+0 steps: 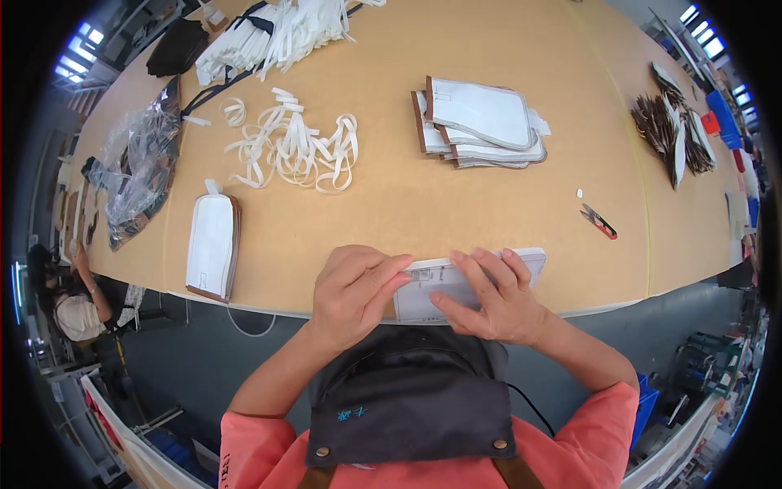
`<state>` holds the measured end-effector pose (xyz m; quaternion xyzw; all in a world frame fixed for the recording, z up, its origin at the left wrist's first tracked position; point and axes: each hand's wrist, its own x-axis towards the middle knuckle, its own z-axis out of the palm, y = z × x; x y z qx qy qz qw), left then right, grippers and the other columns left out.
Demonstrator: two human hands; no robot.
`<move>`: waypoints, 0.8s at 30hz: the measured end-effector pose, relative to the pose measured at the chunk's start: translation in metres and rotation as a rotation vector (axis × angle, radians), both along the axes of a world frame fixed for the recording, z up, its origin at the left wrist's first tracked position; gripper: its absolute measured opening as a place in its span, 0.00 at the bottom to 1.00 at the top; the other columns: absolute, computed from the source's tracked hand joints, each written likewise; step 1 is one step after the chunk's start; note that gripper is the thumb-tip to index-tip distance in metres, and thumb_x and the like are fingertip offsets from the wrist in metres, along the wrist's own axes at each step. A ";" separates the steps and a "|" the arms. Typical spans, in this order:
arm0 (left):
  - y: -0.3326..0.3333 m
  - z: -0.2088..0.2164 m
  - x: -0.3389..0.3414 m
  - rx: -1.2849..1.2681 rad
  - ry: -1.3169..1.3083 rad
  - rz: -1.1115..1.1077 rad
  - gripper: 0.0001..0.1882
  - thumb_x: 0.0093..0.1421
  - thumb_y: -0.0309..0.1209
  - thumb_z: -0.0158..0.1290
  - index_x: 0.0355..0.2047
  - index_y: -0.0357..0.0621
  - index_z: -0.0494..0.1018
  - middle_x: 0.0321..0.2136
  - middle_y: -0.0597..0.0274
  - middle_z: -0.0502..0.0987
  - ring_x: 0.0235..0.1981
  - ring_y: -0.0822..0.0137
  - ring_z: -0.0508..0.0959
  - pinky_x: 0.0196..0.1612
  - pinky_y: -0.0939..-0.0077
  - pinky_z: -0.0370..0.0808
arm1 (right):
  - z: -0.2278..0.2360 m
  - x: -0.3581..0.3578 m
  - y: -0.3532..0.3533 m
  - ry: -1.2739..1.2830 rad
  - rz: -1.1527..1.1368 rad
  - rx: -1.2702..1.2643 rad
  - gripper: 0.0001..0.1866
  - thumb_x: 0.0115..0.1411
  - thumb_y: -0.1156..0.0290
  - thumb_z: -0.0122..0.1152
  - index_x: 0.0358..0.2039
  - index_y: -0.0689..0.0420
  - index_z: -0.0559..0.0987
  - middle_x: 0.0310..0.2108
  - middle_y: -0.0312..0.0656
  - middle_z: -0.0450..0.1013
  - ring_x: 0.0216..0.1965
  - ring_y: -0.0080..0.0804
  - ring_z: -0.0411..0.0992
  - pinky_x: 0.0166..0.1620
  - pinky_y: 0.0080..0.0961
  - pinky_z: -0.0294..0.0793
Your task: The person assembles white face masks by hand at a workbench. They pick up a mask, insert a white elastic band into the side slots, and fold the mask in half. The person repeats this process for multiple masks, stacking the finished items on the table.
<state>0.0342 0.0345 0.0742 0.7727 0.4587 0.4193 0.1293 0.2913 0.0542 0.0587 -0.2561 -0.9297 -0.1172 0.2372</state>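
Observation:
A white rectangular pad with fine print on its face stands tilted at the table's near edge. My right hand grips it, thumb on the printed face and fingers over the top edge. At its upper left corner my left hand is closed, thumb and forefinger pinched together; the fingertips hide what lies between them. Left of that hand lies a small stack of white rounded fabric panels with brown edges. Beyond my right hand is a larger stack of similar panels.
Loose white tape strips lie at centre left, below a white bundle. Red-handled thread snips rest on the right. A clear plastic bag sits at the left edge, dark bundled pieces far right. Another person works at far left.

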 end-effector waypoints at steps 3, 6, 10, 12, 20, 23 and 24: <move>0.024 0.003 0.006 -0.146 -0.152 0.046 0.19 0.55 0.27 0.64 0.48 0.37 0.78 0.37 0.56 0.80 0.38 0.60 0.80 0.44 0.70 0.76 | 0.007 0.009 -0.002 0.000 -0.057 -0.175 0.24 0.49 0.53 0.66 0.49 0.36 0.78 0.61 0.49 0.67 0.60 0.45 0.62 0.66 0.48 0.49; 0.083 0.004 0.023 -0.452 -0.485 0.168 0.20 0.62 0.29 0.59 0.53 0.35 0.74 0.38 0.56 0.80 0.42 0.67 0.79 0.47 0.72 0.76 | 0.006 0.026 0.003 0.077 -0.135 -0.290 0.30 0.44 0.53 0.70 0.50 0.43 0.77 0.64 0.56 0.60 0.61 0.52 0.59 0.64 0.53 0.49; 0.199 -0.027 0.028 -0.609 -0.340 0.323 0.28 0.59 0.41 0.63 0.53 0.34 0.74 0.37 0.55 0.81 0.39 0.68 0.80 0.44 0.75 0.76 | 0.001 0.036 0.005 0.219 -0.238 -0.317 0.37 0.39 0.54 0.75 0.52 0.50 0.76 0.65 0.61 0.57 0.61 0.58 0.58 0.63 0.55 0.51; 0.226 -0.038 0.036 -0.619 -0.274 0.376 0.27 0.55 0.42 0.64 0.49 0.35 0.77 0.35 0.55 0.82 0.37 0.67 0.81 0.42 0.74 0.77 | -0.001 0.047 -0.002 0.245 -0.297 -0.315 0.41 0.36 0.55 0.77 0.54 0.51 0.74 0.65 0.61 0.56 0.61 0.59 0.57 0.62 0.55 0.51; 0.242 -0.034 0.054 -0.475 -0.226 0.410 0.16 0.55 0.36 0.63 0.41 0.40 0.82 0.30 0.57 0.84 0.30 0.67 0.82 0.38 0.75 0.78 | -0.004 0.079 -0.008 1.071 -0.380 -0.893 0.54 0.40 0.54 0.75 0.66 0.57 0.59 0.64 0.49 0.59 0.62 0.40 0.61 0.62 0.37 0.63; 0.234 -0.007 0.076 -0.394 -0.391 0.353 0.13 0.57 0.33 0.60 0.41 0.40 0.83 0.28 0.59 0.83 0.29 0.70 0.81 0.36 0.76 0.77 | 0.003 0.083 -0.006 1.623 -0.270 -1.307 0.54 0.45 0.46 0.71 0.67 0.60 0.59 0.60 0.47 0.64 0.57 0.36 0.67 0.55 0.33 0.72; 0.230 0.008 0.084 -0.376 -0.476 0.317 0.13 0.58 0.32 0.59 0.41 0.40 0.83 0.28 0.60 0.83 0.29 0.71 0.80 0.35 0.77 0.76 | 0.012 0.078 -0.005 1.648 -0.292 -1.303 0.54 0.47 0.37 0.66 0.66 0.60 0.60 0.58 0.47 0.67 0.53 0.36 0.71 0.51 0.32 0.76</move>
